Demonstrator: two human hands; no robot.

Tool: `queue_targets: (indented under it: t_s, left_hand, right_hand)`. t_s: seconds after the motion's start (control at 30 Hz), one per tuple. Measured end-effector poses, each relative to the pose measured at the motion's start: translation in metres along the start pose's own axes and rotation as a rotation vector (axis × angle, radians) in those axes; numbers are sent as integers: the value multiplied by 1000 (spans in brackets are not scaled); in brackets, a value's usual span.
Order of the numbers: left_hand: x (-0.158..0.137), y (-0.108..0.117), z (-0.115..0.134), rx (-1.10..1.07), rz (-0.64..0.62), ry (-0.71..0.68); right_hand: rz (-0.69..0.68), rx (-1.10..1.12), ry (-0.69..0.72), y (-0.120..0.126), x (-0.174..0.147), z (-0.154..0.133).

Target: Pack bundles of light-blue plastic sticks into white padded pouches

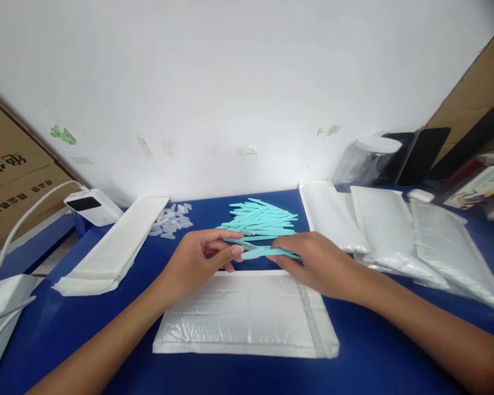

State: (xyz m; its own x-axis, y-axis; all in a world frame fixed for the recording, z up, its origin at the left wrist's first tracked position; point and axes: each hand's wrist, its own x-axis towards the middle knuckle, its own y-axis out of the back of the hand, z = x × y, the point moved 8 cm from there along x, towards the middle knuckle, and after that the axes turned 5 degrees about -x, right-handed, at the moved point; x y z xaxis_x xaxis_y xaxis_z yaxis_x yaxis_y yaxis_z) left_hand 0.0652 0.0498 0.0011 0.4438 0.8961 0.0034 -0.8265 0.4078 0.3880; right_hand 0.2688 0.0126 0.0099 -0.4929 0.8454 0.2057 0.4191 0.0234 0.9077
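My right hand [313, 260] is closed around thin turquoise sticks that look like eyebrow razors [260, 252], their paler ends pointing left. My left hand [201, 255] is closed in a pinch at those ends, thumb and fingers against a razor; its fingers partly hide the contact. Both hands are above the far edge of a padded white mailer [242, 318] lying flat. Just beyond them spreads a heap of similar turquoise razors [263, 216]. To its left is a pile of small translucent plastic caps [170, 220].
White mailers lie stacked at left [115, 247]; filled-looking padded mailers [382, 225] overlap at right. A white power bank [94, 207] with a cable stands at the far left. A lidded clear jar [366, 159] and a dark phone [422, 156] stand at back right, before the wall.
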Motion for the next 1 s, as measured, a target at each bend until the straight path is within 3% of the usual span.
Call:
queue_targets:
  t_s: [0.13, 0.23, 0.37, 0.53, 0.8, 1.0]
  left_hand:
    - [0, 37, 21, 559, 215, -214]
    - [3, 69, 19, 847, 285, -168]
    - [6, 110, 0, 966, 264, -85]
    - [11, 139, -29, 911, 142, -19]
    - [14, 143, -46, 912, 57, 116]
    - [10, 108, -33, 744, -44, 63]
  right_hand:
    - [-31, 11, -86, 3, -1, 9]
    - [-51, 49, -138, 5, -1, 21]
    - [-96, 39, -168, 1, 0, 30]
    - [-164, 78, -227, -3, 1, 36]
    - [-170, 148, -200, -1, 0, 38]
    - [-37, 94, -137, 11, 1, 35]
